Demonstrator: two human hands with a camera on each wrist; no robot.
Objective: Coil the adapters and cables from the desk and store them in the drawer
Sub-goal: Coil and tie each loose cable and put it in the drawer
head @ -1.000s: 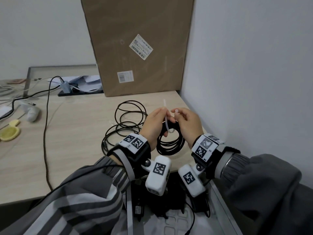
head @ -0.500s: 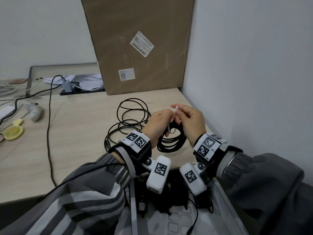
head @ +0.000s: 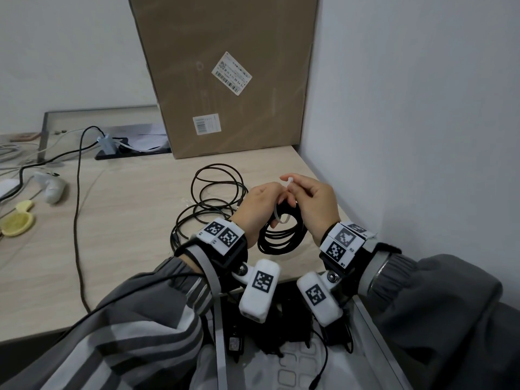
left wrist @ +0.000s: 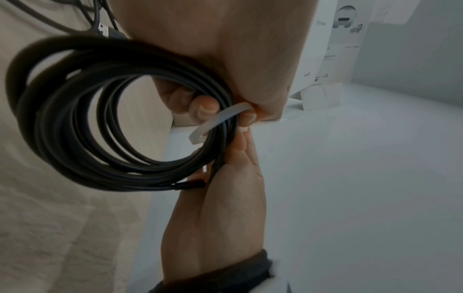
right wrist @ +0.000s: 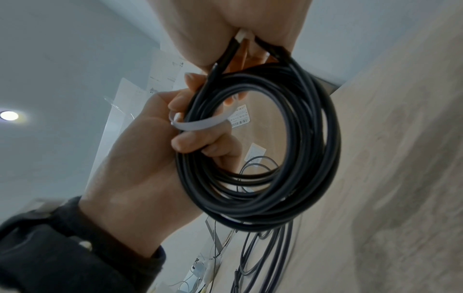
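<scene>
Both hands hold a coiled black cable (head: 278, 239) just above the desk's right front corner. My left hand (head: 270, 194) grips the coil, its fingers (right wrist: 192, 138) curled through the ring. A white zip tie (head: 277, 218) loops around the bundle. My right hand (head: 292, 188) pinches the tie's head end (head: 289, 180) above the coil, and the right wrist view shows the tie head (right wrist: 241, 35) against the cable. Another black cable (head: 213, 192) lies in loose loops on the desk behind the hands. Below my wrists the drawer (head: 375, 330) stands open with black adapters (head: 236, 342) inside.
A tall cardboard box (head: 225, 74) leans at the desk's back. A white wall (head: 408, 136) closes the right side. A long dark cord (head: 76, 220) runs down the desk at left. A white controller (head: 52, 187) and a yellow object (head: 17, 220) sit at far left.
The tie's long free end that stood up above the hands is gone from view. The tie now forms a loop round the coil. Both hands have drawn together.
</scene>
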